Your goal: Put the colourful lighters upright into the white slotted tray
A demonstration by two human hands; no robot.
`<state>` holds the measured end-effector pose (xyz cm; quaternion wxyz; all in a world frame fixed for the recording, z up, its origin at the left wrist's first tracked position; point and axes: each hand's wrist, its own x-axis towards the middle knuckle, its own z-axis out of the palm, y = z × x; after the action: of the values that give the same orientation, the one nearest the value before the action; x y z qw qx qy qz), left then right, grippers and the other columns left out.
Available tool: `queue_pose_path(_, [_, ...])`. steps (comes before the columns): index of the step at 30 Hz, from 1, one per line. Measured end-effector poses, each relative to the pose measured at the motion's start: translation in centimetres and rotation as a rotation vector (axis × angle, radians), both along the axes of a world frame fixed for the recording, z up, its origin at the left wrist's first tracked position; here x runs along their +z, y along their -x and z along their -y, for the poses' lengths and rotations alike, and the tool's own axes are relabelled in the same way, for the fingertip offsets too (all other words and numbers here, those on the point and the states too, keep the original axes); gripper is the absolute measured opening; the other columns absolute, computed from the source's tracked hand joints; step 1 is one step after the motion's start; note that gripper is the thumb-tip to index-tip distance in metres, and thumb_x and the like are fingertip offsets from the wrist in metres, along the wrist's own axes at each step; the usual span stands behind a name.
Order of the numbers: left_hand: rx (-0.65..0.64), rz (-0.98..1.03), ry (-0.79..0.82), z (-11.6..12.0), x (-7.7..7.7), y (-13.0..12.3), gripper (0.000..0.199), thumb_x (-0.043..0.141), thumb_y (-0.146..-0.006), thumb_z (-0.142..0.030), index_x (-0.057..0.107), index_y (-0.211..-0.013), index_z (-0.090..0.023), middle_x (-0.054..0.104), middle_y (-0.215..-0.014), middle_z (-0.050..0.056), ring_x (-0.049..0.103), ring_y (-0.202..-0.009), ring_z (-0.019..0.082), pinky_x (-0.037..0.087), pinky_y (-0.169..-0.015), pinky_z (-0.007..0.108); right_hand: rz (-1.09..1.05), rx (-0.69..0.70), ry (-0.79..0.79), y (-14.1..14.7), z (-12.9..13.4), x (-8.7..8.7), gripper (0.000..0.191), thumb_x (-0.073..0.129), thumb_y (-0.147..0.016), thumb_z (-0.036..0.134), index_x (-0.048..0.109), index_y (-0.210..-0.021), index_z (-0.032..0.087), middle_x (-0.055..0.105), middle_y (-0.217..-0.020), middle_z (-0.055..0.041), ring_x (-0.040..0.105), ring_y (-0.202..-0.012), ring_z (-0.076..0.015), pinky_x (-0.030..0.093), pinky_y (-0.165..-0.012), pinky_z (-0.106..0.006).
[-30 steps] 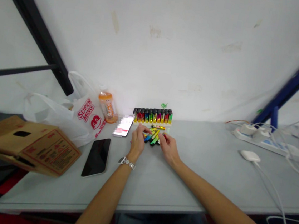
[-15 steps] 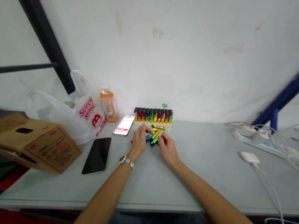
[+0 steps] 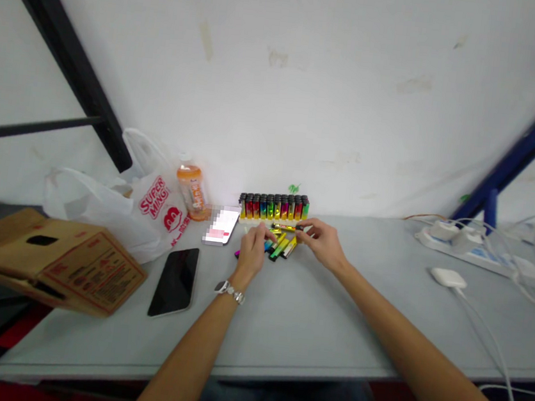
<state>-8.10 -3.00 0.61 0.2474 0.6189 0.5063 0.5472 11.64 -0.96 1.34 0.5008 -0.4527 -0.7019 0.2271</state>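
Note:
Several shiny coloured lighters with black tops stand upright in a pale tray (image 3: 272, 221) against the wall. In front of it, loose lighters lie in a small pile, among them a green lighter (image 3: 277, 247) and a yellow-and-white lighter (image 3: 289, 248). My right hand (image 3: 324, 242) pinches the black end of a gold lighter (image 3: 284, 227), which lies crosswise just before the tray. My left hand (image 3: 253, 249), with a watch at the wrist, is at the pile's left side. Its fingers are bent together, and what they hold, if anything, is hidden.
On the left are a cardboard box (image 3: 91, 264), a white plastic bag (image 3: 150, 213), an orange drink bottle (image 3: 193, 189), a dark phone (image 3: 174, 282) and a lit phone (image 3: 222, 226). A power strip (image 3: 483, 256) and a white charger (image 3: 448, 278) with cables are on the right.
My right hand has moved right and away from me, from the pile to the gold lighter's end. The yellow-and-white lighter now shows beside the green one. My left hand has shifted slightly.

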Motion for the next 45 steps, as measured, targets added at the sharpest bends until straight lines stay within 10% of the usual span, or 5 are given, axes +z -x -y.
queue_pose_path(26, [-0.004,-0.188,-0.077,-0.2,-0.2,0.2,0.053,0.035,-0.101,-0.043,0.068,-0.066,-0.020,0.065,-0.072,0.004,0.059,-0.076,0.019,0.043,-0.077,0.032,0.403,-0.046,-0.082,-3.7,-8.7,2.1,0.015,0.063,-0.083,0.018,0.076,-0.090,0.015,0.069,-0.089,-0.0071,0.063,-0.074,-0.0164,0.050,-0.077,-0.031])
queue_pose_path(38, [0.003,-0.428,-0.142,-1.2,-1.3,0.6,0.021,0.053,-0.093,-0.026,0.062,-0.075,-0.019,0.064,-0.081,0.005,0.057,-0.084,0.020,0.044,-0.081,0.033,0.659,-0.239,-0.127,-1.7,-4.4,-1.7,0.063,0.051,-0.091,0.021,0.039,-0.153,0.018,0.045,-0.110,-0.0124,0.051,-0.095,-0.0235,0.044,-0.088,-0.036])
queue_pose_path(45, [0.002,-0.472,-0.167,-1.5,-1.6,0.8,0.012,0.054,-0.092,-0.021,0.063,-0.084,-0.019,0.064,-0.089,0.005,0.057,-0.088,0.021,0.044,-0.083,0.034,0.881,0.136,-0.160,-0.1,-0.1,-0.7,0.043,0.056,-0.075,0.008,0.069,-0.114,0.020,0.050,-0.119,-0.0133,0.048,-0.111,-0.0265,0.033,-0.092,-0.038])
